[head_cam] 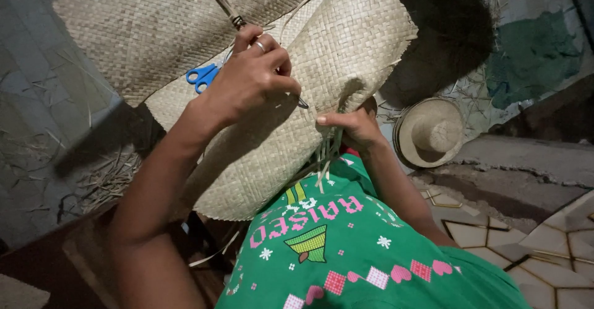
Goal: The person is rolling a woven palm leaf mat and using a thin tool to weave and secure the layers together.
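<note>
Holding the woven mat [346, 55], we pinch its edge with our right hand [352, 126]. Our left hand [250, 77] grips a thin metal tool [301, 103] near blue scissors [203, 75].

Floor [37, 98], grey tiled: straw scraps [105, 182] left of the left hand [247, 80]; straw hat [430, 132] just right of the right hand [356, 126].

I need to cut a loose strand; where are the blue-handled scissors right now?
In the head view, the blue-handled scissors lie on the woven mat, left of centre, partly hidden under the left hand.
</note>
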